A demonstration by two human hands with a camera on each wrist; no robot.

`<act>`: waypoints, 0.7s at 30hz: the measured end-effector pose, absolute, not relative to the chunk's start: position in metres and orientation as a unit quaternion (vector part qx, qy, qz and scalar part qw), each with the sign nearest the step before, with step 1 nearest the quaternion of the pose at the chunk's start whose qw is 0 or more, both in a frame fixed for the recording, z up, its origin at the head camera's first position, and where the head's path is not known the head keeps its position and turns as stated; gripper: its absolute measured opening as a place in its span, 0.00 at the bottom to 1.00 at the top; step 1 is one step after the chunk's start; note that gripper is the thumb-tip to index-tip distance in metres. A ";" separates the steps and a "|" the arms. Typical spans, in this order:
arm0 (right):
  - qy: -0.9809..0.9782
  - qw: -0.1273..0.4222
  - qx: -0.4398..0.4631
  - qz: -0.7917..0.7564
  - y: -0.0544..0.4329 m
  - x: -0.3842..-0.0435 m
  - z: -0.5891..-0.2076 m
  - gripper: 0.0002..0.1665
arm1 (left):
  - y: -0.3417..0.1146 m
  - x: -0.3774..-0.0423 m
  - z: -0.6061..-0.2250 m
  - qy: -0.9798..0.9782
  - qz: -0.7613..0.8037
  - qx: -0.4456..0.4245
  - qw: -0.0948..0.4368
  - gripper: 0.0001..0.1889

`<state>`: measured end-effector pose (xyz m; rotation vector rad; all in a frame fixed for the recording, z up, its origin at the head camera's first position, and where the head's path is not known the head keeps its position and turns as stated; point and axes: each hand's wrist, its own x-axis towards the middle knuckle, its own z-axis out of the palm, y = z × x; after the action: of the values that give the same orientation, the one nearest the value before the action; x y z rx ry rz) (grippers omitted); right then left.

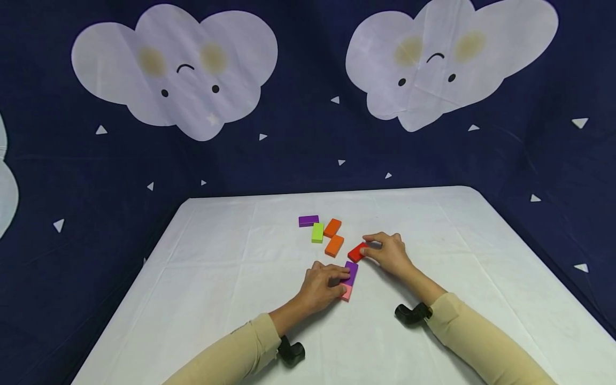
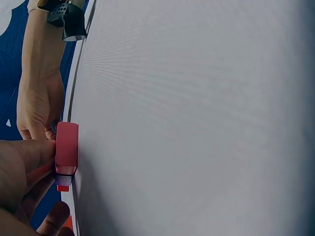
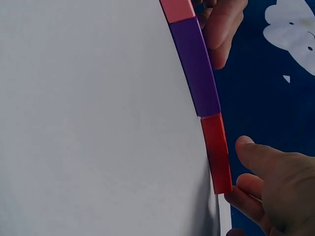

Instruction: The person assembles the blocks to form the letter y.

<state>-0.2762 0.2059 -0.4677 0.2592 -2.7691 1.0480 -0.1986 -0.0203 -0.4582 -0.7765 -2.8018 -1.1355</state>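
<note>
Red block [image 1: 356,253] lies on the white surface [image 1: 409,214] at the far end of a short row. Its near end meets, or stands just beside, a purple block [image 1: 353,271]; a pink block [image 1: 346,297] abuts the purple block on the side nearer me. In the head view, the red block angles off rightward from the row.

Left hand [image 1: 320,289]: I rest its fingertips over the purple and pink blocks without wrapping round either. I judge this to be the anchor. Press lightly and evenly across the joint; excess force could skew the pair.

Right hand [image 1: 389,254]: I hold thumb and fingers spread about the red block's outer end. The right wrist view shows one digit standing off the block, and no firm pinch.

Adjustment: nudge low, in small strokes, and check the purple-red joint for a gap. A sideways knock would likely turn the row.

Clearance: a nearer orange block [image 1: 334,246], a farther orange block [image 1: 332,228], a lime-green block [image 1: 317,233] and a second purple block [image 1: 308,221] lie beyond, to the left. Withdraw to the right to avoid them.
</note>
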 end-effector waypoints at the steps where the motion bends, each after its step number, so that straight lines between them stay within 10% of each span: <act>1: -0.928 0.084 0.084 0.352 0.205 -0.276 -0.468 0.25 | -0.020 -0.199 -0.458 -0.898 -0.364 -0.249 0.010 0.15; 21: -0.926 0.085 0.092 0.356 0.202 -0.271 -0.475 0.23 | -0.020 -0.199 -0.459 -0.896 -0.365 -0.251 0.017 0.15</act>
<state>-0.2705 0.2016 -0.4749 0.2729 -2.7615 1.0621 -0.1986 -0.0205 -0.4589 -0.7811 -2.7871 -1.1336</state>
